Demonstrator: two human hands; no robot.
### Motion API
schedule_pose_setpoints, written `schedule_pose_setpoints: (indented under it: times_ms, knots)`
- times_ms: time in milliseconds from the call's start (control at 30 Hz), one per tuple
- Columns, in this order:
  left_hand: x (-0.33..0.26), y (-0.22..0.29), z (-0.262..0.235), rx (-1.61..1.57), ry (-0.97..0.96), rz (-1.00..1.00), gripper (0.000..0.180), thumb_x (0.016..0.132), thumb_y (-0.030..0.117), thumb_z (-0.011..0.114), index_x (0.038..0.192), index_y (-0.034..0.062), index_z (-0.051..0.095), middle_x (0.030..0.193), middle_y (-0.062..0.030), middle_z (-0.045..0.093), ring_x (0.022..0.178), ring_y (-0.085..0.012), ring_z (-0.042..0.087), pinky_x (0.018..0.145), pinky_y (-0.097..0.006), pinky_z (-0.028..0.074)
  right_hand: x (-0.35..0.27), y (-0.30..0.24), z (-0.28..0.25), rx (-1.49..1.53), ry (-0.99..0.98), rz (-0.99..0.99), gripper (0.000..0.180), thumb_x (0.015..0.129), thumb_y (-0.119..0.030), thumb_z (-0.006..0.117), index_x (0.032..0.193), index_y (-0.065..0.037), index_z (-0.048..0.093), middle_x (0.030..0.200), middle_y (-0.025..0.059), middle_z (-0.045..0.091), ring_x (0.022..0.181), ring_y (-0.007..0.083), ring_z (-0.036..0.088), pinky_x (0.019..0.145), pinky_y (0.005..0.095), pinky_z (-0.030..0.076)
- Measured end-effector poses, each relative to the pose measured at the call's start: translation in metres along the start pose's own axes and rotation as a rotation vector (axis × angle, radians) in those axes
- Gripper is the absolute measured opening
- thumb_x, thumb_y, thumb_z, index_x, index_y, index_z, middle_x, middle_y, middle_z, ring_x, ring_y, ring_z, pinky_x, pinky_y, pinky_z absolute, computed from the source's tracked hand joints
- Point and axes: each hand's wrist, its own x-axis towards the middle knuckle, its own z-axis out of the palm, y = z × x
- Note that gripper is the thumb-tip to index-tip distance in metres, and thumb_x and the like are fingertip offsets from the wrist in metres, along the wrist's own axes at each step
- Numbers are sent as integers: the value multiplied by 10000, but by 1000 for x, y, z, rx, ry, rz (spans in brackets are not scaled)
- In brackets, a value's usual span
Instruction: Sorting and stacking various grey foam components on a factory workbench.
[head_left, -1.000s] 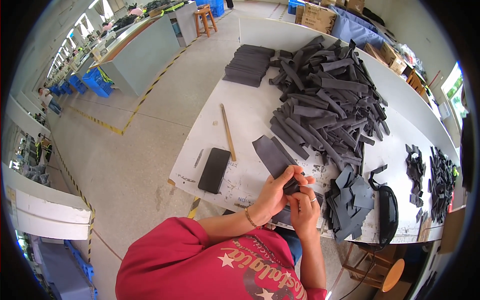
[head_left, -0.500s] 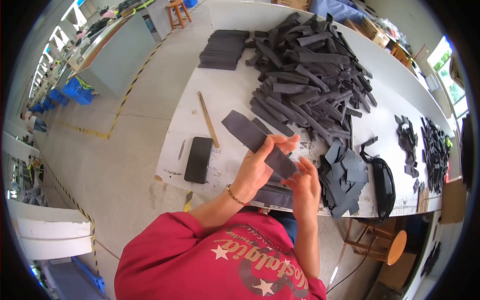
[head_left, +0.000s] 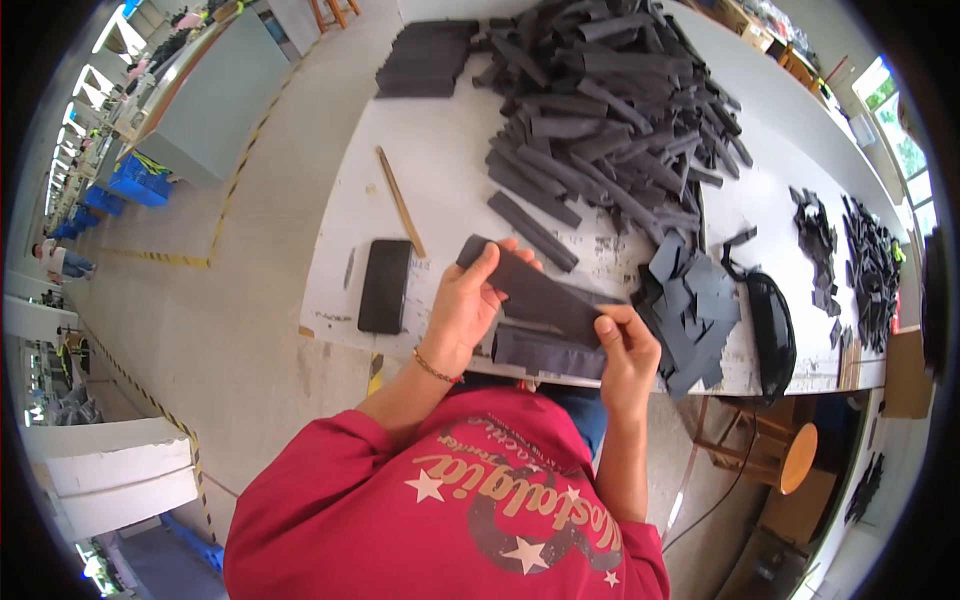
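Observation:
Between my two hands a dark grey fabric strip [head_left: 545,296] is stretched above the near edge of the white table. My left hand [head_left: 470,305] pinches its upper left end, thumb on top. The other end is gripped by my right hand [head_left: 628,350], its thumb pressed on the cloth. Below the strip a flat stack of dark fabric pieces [head_left: 545,352] lies at the table's edge, partly covered. Just beyond my hands rests a single folded dark strip [head_left: 533,232]. A large heap of similar dark strips [head_left: 610,120] spreads farther back.
A black phone [head_left: 384,287] and a thin wooden stick [head_left: 400,203] lie on the left. At the far left stands a neat stack of dark strips [head_left: 425,60]. Grey cut pieces [head_left: 695,315] and a shiny black case-like object [head_left: 770,335] are on the right. A wooden stool [head_left: 797,458] stands below.
My left hand has slid to the strip's upper left end, and my right hand has moved a little right and down. The strip is now held by both ends; the view has shifted.

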Motion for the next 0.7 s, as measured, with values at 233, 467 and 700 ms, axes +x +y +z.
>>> schedule_pose_setpoints:
  times_ms: [233, 467, 700]
  knots:
    - [-48, -29, -40, 1050, -6, 327, 123, 838, 137, 733, 903, 35, 712, 822, -17, 569, 657, -127, 465, 593, -255, 393, -29, 49, -54, -91, 44, 68, 116, 904, -19, 647, 1017, 4, 658, 839, -48, 567, 771, 35, 483, 713, 179, 385]
    - [-60, -40, -48, 1584, -153, 687, 334, 712, 138, 792, 1016, 94, 661, 1007, -67, 566, 966, -273, 530, 805, -374, 448, -40, 88, -46, -324, 245, 83, 184, 797, -19, 732, 944, -10, 621, 735, 9, 543, 679, 81, 502, 639, 234, 437]
    - [-40, -50, -79, 1690, -514, 537, 528, 719, 193, 775, 1212, 132, 596, 1174, -55, 550, 1126, -258, 512, 967, -424, 399, -32, 92, -37, -435, 220, 72, 148, 819, -32, 712, 931, -6, 619, 723, 7, 524, 659, 94, 479, 629, 246, 423]
